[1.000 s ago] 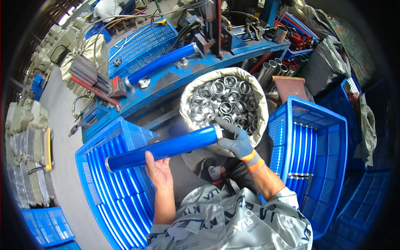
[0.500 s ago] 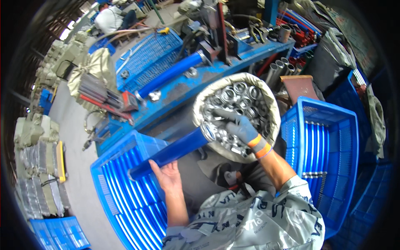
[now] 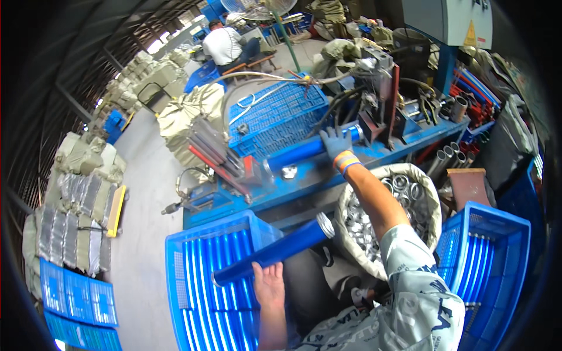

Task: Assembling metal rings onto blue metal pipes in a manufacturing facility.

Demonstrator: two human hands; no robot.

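My left hand is bare and holds a blue tube near its lower end, over the left blue crate. A metal cap shows on the tube's upper end. My right hand, in a grey glove with an orange cuff, is stretched up to the blue machine bench and rests on a second blue tube lying there. A white sack full of metal ring caps sits below my right forearm.
A right blue crate holds more blue tubes. Steel pipes stand beside the sack. A blue crate and hoses lie behind the bench. A person in white sits at the far back. Wrapped bundles line the left floor.
My right hand left the sack of rings and reached up to the tube on the bench. The tube in my left hand stayed over the left crate. My view tilted upward.
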